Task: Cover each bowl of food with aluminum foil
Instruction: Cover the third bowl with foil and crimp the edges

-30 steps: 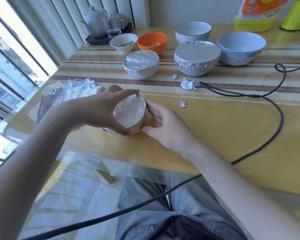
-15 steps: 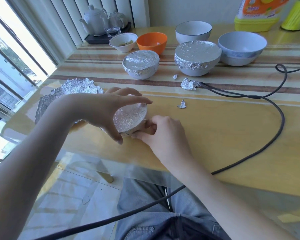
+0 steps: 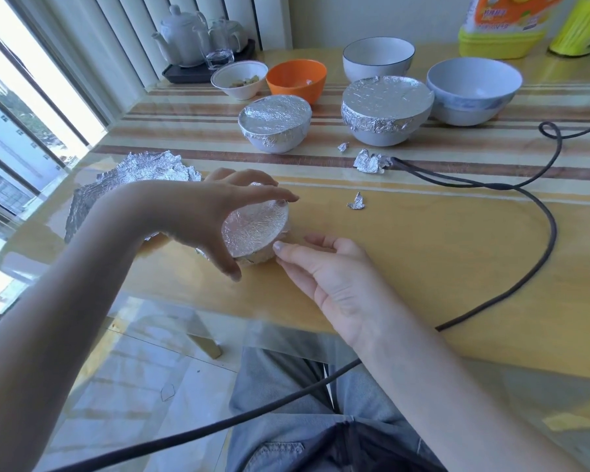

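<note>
Both hands work a small foil-wrapped bowl (image 3: pixel 255 233) between them, left hand (image 3: pixel 198 212) gripping its rim, right hand (image 3: pixel 324 267) relaxed, seemingly touching its side; tilted so, its food might spill if foil tears.

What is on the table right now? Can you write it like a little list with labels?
Being wrapped: small bowl, tilted, foil over its top
Left hand: grips that bowl around its rim
Right hand: fingertips at the bowl's near side, holding nothing
Already covered: two bowls
Still uncovered: small white bowl, orange bowl, dark-rimmed white bowl, bluish bowl
Spare foil: crumpled sheet beside the left hand
Foil scraps: three bits
Also: black cable, teapot
</note>
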